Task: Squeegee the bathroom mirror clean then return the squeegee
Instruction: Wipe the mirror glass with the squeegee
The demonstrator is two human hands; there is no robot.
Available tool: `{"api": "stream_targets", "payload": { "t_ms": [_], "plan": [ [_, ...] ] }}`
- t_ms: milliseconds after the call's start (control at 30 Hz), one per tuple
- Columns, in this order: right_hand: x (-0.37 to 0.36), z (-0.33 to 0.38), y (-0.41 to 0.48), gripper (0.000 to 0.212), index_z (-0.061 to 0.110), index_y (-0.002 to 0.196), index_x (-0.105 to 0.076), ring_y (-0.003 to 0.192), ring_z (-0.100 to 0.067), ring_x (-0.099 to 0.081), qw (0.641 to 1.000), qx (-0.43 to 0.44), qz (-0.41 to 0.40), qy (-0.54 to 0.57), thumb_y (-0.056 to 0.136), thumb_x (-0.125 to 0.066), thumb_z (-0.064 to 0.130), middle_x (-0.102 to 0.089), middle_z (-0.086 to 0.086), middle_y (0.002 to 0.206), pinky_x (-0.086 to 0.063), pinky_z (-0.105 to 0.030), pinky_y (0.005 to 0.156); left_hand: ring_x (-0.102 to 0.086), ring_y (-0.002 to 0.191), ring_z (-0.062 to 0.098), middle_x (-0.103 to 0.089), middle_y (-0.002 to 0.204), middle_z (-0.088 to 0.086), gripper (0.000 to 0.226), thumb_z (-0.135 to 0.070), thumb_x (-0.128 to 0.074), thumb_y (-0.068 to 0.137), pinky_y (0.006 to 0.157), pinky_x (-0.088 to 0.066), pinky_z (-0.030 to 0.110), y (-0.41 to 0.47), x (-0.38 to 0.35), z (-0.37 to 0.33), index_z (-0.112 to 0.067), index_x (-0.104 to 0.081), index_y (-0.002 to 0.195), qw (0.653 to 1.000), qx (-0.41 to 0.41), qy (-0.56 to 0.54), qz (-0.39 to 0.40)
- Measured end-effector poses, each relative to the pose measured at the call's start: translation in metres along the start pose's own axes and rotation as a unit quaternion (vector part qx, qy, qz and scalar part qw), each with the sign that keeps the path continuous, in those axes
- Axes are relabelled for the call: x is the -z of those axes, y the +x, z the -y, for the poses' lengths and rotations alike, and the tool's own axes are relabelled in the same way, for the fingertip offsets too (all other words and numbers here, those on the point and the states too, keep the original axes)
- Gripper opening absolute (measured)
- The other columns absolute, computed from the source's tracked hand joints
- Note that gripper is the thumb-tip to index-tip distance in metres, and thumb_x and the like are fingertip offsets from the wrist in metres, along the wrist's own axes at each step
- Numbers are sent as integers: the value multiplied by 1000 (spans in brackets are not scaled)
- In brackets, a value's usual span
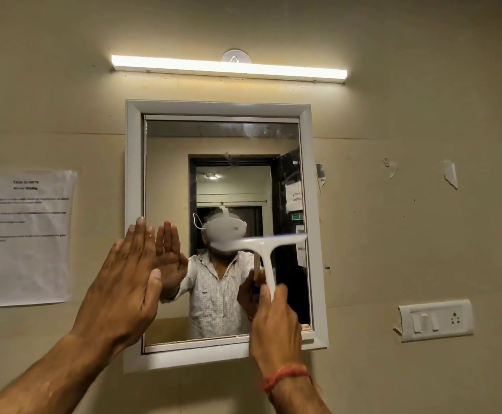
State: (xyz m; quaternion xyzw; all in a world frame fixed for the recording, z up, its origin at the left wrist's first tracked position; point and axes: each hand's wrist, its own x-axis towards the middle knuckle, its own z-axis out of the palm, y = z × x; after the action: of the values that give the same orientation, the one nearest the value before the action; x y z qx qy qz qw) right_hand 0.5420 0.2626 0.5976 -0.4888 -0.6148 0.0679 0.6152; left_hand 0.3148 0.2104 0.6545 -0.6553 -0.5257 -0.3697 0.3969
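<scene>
Your right hand is fisting the smooth white plastic squeegee against the mirror mid-glass while your left hand is lying flat, fingers together, on the white frame, so I'd guess that tilted blade risks leaving streaks.

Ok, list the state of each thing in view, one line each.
squeegee: held by its handle, blade across the glass, blurred.
right hand: closed around the squeegee handle.
left hand: open and flat, at the mirror's left edge.
mirror: faint smears near the top.
tube light: on.
paper sheet: stuck flat to the wall.
switch plate: left edge lifted off the wall.
</scene>
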Motion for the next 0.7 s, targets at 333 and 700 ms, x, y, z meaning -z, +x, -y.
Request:
{"api": "stream_targets", "payload": {
  "t_ms": [333, 700],
  "plan": [
    [6, -75, -92, 55, 19, 78, -39, 31, -13, -40, 997, -1, -37, -66, 95, -11, 63, -29, 7, 45, -15, -12, 37, 5, 149, 13, 6, 163, 7, 69, -32, -23, 94, 118, 5, 26, -1, 6, -10, -13, 4, 154, 1000, -1, 0, -1],
    [24, 64, 49, 31, 19, 117, -41, 76, -18, -58, 998, 47, -45, -1, 102, -28, 43, -63, -4, 94, -45, -29, 58, 4, 149, 15, 6, 163, 7, 67, -33, -21, 95, 118, 4, 27, 2, 14, -8, -12, 2, 154, 1000, -4, 11, -3]
  ]
}}
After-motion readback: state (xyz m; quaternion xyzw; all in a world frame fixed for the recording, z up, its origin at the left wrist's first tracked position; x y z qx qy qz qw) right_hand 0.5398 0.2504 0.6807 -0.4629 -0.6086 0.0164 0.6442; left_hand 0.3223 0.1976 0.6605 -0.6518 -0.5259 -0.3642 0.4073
